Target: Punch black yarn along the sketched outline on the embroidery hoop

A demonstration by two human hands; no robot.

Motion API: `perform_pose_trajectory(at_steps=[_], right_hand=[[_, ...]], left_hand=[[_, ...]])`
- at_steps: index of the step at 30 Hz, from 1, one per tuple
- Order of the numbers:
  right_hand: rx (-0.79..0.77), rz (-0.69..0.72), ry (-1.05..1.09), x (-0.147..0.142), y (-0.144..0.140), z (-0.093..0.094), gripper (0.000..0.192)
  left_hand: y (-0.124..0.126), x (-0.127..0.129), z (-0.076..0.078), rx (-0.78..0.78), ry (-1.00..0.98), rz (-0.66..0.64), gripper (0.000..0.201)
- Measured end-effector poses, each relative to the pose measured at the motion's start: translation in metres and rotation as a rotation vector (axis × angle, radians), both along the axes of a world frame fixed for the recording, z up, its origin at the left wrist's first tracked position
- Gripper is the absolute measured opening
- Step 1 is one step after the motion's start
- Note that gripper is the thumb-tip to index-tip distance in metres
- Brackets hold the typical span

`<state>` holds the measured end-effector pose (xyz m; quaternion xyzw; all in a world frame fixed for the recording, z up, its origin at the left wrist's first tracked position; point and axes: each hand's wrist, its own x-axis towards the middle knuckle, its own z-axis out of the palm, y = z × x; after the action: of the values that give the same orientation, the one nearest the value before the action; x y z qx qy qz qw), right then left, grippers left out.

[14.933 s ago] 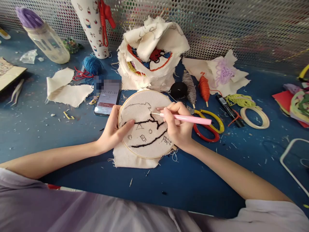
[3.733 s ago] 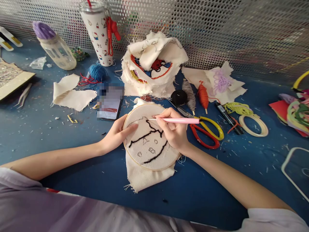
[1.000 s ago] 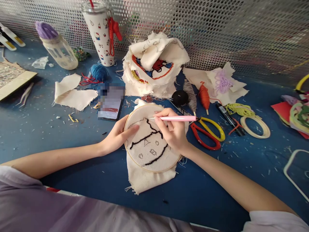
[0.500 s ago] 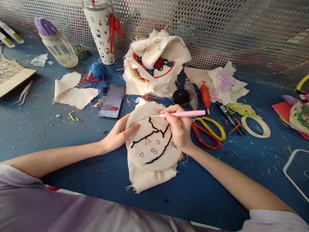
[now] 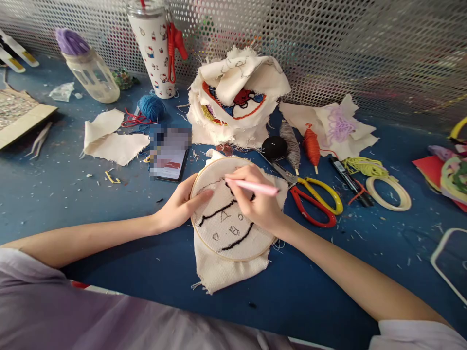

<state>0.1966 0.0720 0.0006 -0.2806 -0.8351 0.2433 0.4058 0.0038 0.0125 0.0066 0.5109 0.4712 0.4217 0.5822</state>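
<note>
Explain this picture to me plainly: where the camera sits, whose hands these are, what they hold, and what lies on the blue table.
There is no machine here: a person works with two bare hands, and the one camera is worn on their head, looking forward and down.

The left hand steadies a round embroidery hoop with cream cloth stretched in it, bearing a black stitched outline. The right hand grips a pink needle tool like a pen, its tip towards the cloth.

On the blue table around them lie a phone, red and yellow scissors, a blue yarn ball, an orange thread spool, a heap of stitched cloths, a patterned cup and a bottle with a purple top.
</note>
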Motion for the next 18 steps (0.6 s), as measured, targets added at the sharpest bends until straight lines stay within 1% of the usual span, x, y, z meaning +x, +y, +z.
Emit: perform_pose_trajectory(at_steps=[1,2,3,5,7,10,12,14,16,18], right_hand=[[0.046,0.022,-0.047,-0.001,0.0,0.0,0.011],[0.061,0.032,-0.072,-0.002,0.0,0.0,0.012],[0.038,0.026,-0.073,-0.003,0.0,0.001,0.012],[-0.097,-0.015,-0.01,-0.002,0.0,0.004,0.011],[-0.257,-0.071,0.112,0.001,0.0,0.006,0.008],[-0.383,-0.117,0.32,0.006,0.001,0.005,0.008],[-0.433,-0.105,0.423,0.007,0.004,0.002,0.01],[-0.478,-0.083,0.482,0.008,0.006,-0.002,0.009],[-0.49,-0.077,0.493,0.008,0.007,-0.004,0.01],[-0.466,-0.08,0.462,0.007,0.007,-0.003,0.01]], left_hand=[[0.0,0.0,0.0,0.014,0.008,0.001,0.039],[0.0,0.0,0.0,0.019,0.013,0.001,0.039],[0.0,0.0,-0.001,0.014,0.014,-0.001,0.039],[0.001,0.0,-0.001,-0.015,0.004,-0.007,0.038],[0.001,0.0,-0.002,-0.04,-0.007,-0.003,0.037],[0.001,0.001,-0.003,-0.065,0.002,0.025,0.032],[0.001,0.001,-0.003,-0.079,0.01,0.035,0.03],[0.001,0.001,-0.004,-0.088,0.003,0.028,0.031],[0.001,0.001,-0.004,-0.086,-0.006,0.018,0.033],[0.001,0.0,-0.005,-0.077,-0.006,0.021,0.033]])
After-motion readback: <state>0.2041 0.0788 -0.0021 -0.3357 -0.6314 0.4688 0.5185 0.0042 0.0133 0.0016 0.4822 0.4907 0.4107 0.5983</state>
